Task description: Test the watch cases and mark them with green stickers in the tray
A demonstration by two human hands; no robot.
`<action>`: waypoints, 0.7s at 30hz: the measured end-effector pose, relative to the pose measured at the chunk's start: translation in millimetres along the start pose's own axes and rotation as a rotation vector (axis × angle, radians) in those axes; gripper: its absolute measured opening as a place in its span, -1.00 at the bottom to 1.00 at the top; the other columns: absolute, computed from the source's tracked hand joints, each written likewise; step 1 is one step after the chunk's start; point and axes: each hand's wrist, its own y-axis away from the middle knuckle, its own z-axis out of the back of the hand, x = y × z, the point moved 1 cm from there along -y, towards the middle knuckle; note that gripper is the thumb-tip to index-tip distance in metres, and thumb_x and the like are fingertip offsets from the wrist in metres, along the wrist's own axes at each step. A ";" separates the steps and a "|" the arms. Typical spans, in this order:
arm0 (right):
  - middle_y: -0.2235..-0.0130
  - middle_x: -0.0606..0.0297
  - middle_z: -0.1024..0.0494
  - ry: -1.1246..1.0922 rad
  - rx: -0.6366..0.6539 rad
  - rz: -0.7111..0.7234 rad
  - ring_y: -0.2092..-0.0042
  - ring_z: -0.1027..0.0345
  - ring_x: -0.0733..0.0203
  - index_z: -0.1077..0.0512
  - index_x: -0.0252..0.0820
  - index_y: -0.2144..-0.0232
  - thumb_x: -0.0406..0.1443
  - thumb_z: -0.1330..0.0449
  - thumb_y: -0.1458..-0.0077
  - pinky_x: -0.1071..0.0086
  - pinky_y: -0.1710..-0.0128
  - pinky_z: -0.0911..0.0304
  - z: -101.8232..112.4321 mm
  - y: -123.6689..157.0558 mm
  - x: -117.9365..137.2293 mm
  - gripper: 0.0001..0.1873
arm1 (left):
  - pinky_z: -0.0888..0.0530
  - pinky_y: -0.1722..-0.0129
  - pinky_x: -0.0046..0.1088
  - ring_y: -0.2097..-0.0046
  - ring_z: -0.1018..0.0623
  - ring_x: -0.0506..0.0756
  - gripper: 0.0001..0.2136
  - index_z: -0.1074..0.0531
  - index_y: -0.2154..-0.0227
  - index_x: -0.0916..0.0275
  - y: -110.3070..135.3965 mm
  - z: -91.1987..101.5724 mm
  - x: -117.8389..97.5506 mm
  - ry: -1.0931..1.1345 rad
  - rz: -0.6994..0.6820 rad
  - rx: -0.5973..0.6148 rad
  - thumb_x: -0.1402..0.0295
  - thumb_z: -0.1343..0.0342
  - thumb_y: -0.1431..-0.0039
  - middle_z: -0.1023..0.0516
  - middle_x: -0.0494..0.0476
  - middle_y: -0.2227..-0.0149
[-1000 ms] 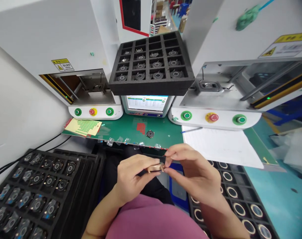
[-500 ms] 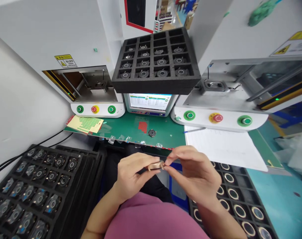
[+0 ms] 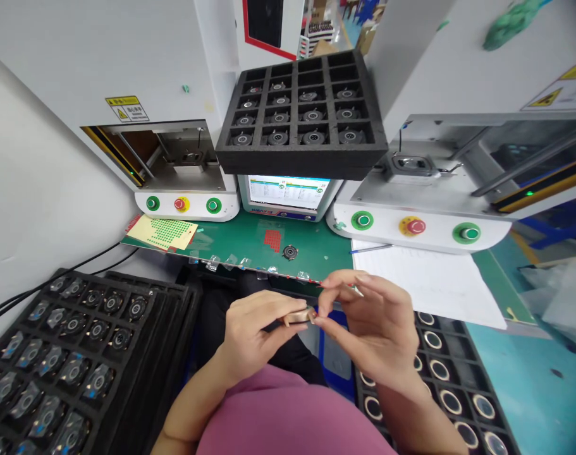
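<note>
A rose-gold watch case (image 3: 297, 316) is held edge-on over my lap, pinched between the thumb and fingers of my left hand (image 3: 254, 325). At its right end my right hand (image 3: 370, 322) has thumb and forefinger close together in a pinch, by the lugs. A tiny red speck shows at those fingertips; what they grip is too small to make out. The other fingers of this hand are curled and raised. Beyond the hands, a round black watch back (image 3: 290, 252) lies on the green bench mat (image 3: 235, 237), beside a patch of small red stickers (image 3: 272, 241).
A black foam tray (image 3: 301, 158) of watch backs sits above the monitor (image 3: 282, 193), between two press machines with buttons. Stacked foam trays (image 3: 145, 335) stand at left. Gold-rimmed cases fill part of a tray (image 3: 463, 344) at right. Paper (image 3: 425, 284) and a sticker sheet (image 3: 162, 232) lie on the bench.
My right hand's fingers have lifted and spread a little, while its thumb and forefinger stay at the case's end. The left hand keeps its hold. The view has shifted slightly.
</note>
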 end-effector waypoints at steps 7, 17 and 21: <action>0.06 0.29 -0.51 0.126 -0.168 0.055 0.26 -0.54 0.29 -0.25 0.02 -0.14 -0.69 -0.25 0.09 0.28 0.11 -0.51 -12.7 12.8 -5.5 -0.18 | -0.56 0.24 -0.54 0.31 -0.64 0.04 -0.86 -0.56 0.24 0.30 1.6 0.9 0.2 -0.014 0.007 -0.067 0.47 -0.24 -0.12 -0.67 0.16 0.34; 0.07 0.24 -0.55 0.148 -0.094 0.033 0.32 -0.53 0.30 -0.27 -0.02 -0.12 -0.65 -0.24 0.04 0.29 0.19 -0.53 -4.9 17.2 -7.5 -0.27 | -0.56 0.30 -0.52 0.33 -0.63 0.05 -0.85 -0.56 0.22 0.28 3.9 3.2 5.4 -0.009 0.025 -0.014 0.45 -0.23 -0.13 -0.66 0.15 0.35; -0.04 0.18 -0.48 0.176 -0.125 0.072 0.32 -0.50 0.32 -0.26 -0.01 -0.13 -0.67 -0.19 0.03 0.21 0.12 -0.50 -10.1 18.1 -7.1 -0.27 | -0.57 0.28 -0.53 0.32 -0.64 0.05 -0.86 -0.55 0.22 0.29 4.0 2.8 4.2 -0.044 0.000 -0.029 0.44 -0.22 -0.14 -0.66 0.16 0.35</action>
